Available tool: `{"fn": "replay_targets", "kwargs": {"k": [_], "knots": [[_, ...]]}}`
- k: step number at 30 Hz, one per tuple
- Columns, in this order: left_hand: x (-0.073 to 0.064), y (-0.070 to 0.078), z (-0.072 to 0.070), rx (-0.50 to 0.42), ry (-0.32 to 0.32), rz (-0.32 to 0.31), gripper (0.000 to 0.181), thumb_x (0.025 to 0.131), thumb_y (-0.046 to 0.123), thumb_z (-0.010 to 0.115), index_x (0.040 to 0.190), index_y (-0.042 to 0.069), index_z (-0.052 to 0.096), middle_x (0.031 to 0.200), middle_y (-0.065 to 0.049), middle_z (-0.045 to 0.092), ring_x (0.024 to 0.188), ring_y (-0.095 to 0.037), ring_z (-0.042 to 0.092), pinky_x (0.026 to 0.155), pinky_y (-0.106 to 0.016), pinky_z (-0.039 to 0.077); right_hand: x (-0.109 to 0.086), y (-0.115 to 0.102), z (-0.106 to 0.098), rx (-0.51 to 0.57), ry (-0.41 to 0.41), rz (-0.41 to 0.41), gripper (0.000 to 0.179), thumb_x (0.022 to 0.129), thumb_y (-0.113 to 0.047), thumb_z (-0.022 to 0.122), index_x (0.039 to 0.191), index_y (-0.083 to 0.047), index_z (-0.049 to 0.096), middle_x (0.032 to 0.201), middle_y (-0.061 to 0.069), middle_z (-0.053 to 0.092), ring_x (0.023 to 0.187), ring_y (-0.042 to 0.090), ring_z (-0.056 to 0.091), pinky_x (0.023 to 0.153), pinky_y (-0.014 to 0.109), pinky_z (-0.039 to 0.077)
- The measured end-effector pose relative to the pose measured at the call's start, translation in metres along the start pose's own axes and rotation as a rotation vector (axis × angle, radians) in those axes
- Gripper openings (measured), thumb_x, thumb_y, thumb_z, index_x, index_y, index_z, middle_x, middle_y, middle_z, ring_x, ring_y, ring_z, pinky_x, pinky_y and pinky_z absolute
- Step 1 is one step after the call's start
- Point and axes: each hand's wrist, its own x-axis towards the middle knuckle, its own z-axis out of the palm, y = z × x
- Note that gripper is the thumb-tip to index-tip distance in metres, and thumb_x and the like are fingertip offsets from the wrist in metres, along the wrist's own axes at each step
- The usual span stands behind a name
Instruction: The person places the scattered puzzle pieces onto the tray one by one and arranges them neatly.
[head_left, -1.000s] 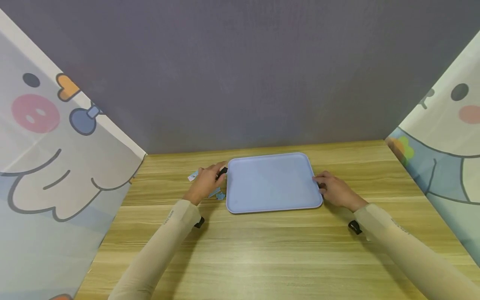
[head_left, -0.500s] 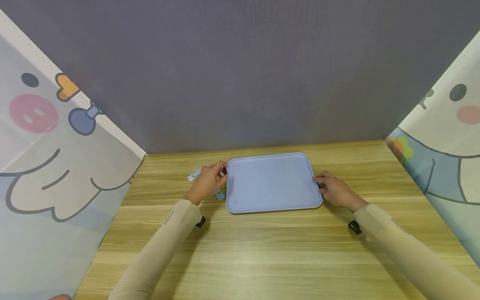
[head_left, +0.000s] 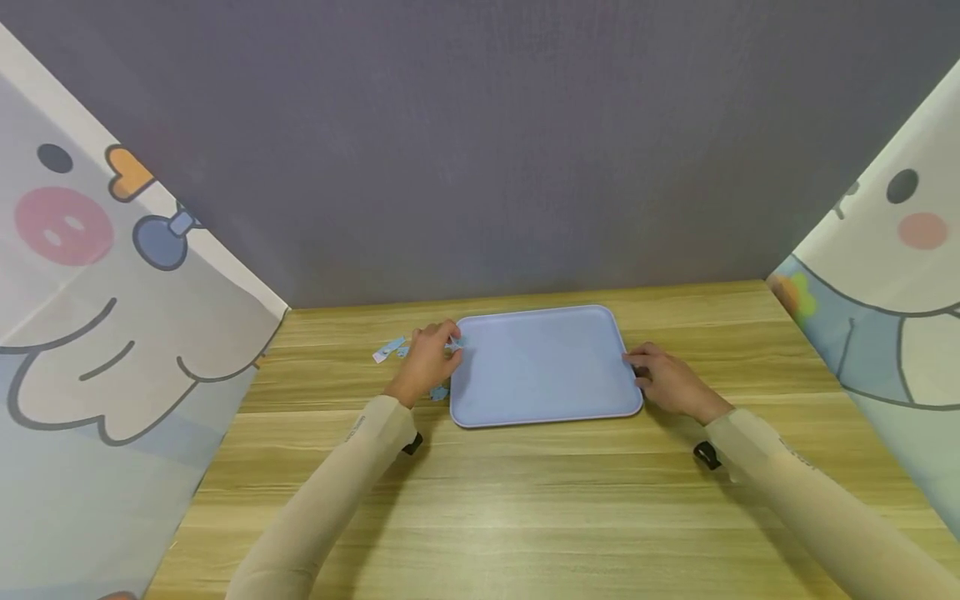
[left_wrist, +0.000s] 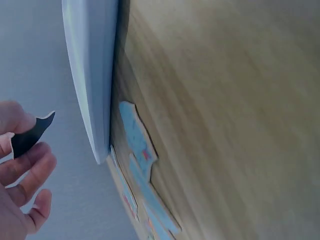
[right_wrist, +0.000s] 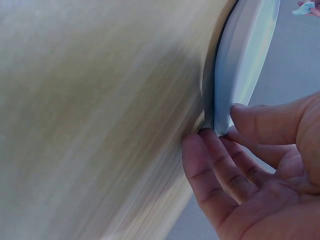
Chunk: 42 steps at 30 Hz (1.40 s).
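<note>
A thin puzzle piece (head_left: 454, 342) is pinched between the thumb and fingers of my left hand (head_left: 426, 362), at the left rim of a pale blue tray (head_left: 543, 367). Its dark back (left_wrist: 32, 135) faces the left wrist camera, while the light blue face (right_wrist: 304, 8) shows in the right wrist view. My right hand (head_left: 671, 381) holds the tray's right edge, thumb against the rim (right_wrist: 240, 60) and fingers low beside the table. Several blue pieces (left_wrist: 137, 137) lie on the wood left of the tray, partly hidden by my left hand in the head view.
The wooden table (head_left: 510, 517) runs up to a grey back panel (head_left: 480, 150). Cartoon-printed side panels stand at left (head_left: 150, 333) and right (head_left: 885, 333). A light blue piece (head_left: 389, 349) and another piece (head_left: 438, 392) lie near my left hand.
My left hand has shifted slightly right towards the tray, and its piece now shows light blue instead of black in the head view. The right hand and tray stay nearly in place.
</note>
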Motion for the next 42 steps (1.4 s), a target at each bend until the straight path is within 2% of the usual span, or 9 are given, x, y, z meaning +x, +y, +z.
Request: {"fn": "replay_targets", "kwargs": {"k": [4, 11, 16, 20, 25, 29, 33, 42], "knots": [[0.005, 0.000, 0.005, 0.036, 0.005, -0.035, 0.020, 0.082, 0.007, 0.072, 0.098, 0.005, 0.060, 0.086, -0.010, 0.064, 0.080, -0.024, 0.055, 0.075, -0.040, 0.033, 0.000, 0.000, 0.000, -0.006, 0.000, -0.005, 0.040, 0.087, 0.006, 0.059, 0.126, 0.013, 0.052, 0.120, 0.024, 0.049, 0.102, 0.040, 0.055, 0.083, 0.052, 0.045], [0.008, 0.002, 0.014, 0.160, -0.044, -0.085, 0.016, 0.079, 0.018, 0.077, 0.089, 0.012, 0.066, 0.088, -0.005, 0.068, 0.082, -0.025, 0.051, 0.074, -0.044, 0.034, 0.001, -0.001, 0.002, -0.002, 0.005, -0.014, 0.040, 0.086, 0.007, 0.058, 0.125, 0.013, 0.053, 0.120, 0.025, 0.050, 0.104, 0.042, 0.054, 0.084, 0.053, 0.044], [0.008, 0.003, 0.019, 0.251, -0.086, -0.092, 0.015, 0.078, 0.024, 0.078, 0.087, 0.018, 0.067, 0.088, -0.002, 0.066, 0.084, -0.024, 0.050, 0.075, -0.046, 0.035, 0.001, 0.000, 0.003, -0.003, 0.004, -0.013, 0.040, 0.086, 0.008, 0.058, 0.125, 0.013, 0.053, 0.120, 0.026, 0.050, 0.106, 0.043, 0.053, 0.086, 0.054, 0.043], [0.008, 0.005, 0.021, 0.249, -0.115, -0.101, 0.019, 0.076, 0.028, 0.080, 0.085, 0.019, 0.066, 0.084, 0.002, 0.065, 0.080, -0.020, 0.047, 0.075, -0.045, 0.030, 0.001, 0.000, 0.002, -0.009, 0.000, -0.007, 0.040, 0.086, 0.007, 0.059, 0.125, 0.013, 0.053, 0.120, 0.026, 0.050, 0.106, 0.043, 0.052, 0.087, 0.054, 0.043], [0.011, 0.008, 0.022, 0.228, -0.163, -0.143, 0.023, 0.073, 0.033, 0.082, 0.085, 0.019, 0.067, 0.081, 0.003, 0.065, 0.077, -0.018, 0.043, 0.075, -0.043, 0.027, 0.002, 0.000, 0.002, -0.010, -0.002, -0.006, 0.040, 0.086, 0.007, 0.059, 0.125, 0.013, 0.053, 0.120, 0.025, 0.050, 0.106, 0.043, 0.052, 0.086, 0.054, 0.043], [0.015, 0.011, 0.022, 0.255, -0.238, -0.181, 0.024, 0.075, 0.034, 0.081, 0.090, 0.019, 0.069, 0.090, 0.000, 0.068, 0.083, -0.020, 0.046, 0.077, -0.045, 0.027, 0.001, 0.000, 0.002, -0.012, 0.001, -0.008, 0.040, 0.086, 0.008, 0.059, 0.125, 0.013, 0.053, 0.119, 0.025, 0.050, 0.106, 0.043, 0.052, 0.087, 0.054, 0.043], [0.019, 0.013, 0.022, 0.274, -0.304, -0.192, 0.026, 0.077, 0.029, 0.079, 0.099, 0.018, 0.071, 0.099, -0.001, 0.069, 0.091, -0.025, 0.050, 0.081, -0.049, 0.028, 0.001, 0.000, 0.001, -0.015, -0.001, -0.006, 0.040, 0.085, 0.008, 0.059, 0.125, 0.013, 0.053, 0.120, 0.025, 0.050, 0.107, 0.044, 0.052, 0.087, 0.055, 0.042], [0.019, 0.015, 0.022, 0.244, -0.308, -0.183, 0.021, 0.081, 0.017, 0.074, 0.101, 0.014, 0.071, 0.098, -0.003, 0.069, 0.095, -0.031, 0.053, 0.092, -0.061, 0.025, 0.001, -0.002, 0.000, -0.026, -0.008, -0.002, 0.039, 0.085, 0.008, 0.060, 0.123, 0.014, 0.054, 0.117, 0.024, 0.052, 0.103, 0.041, 0.054, 0.084, 0.053, 0.044]]}}
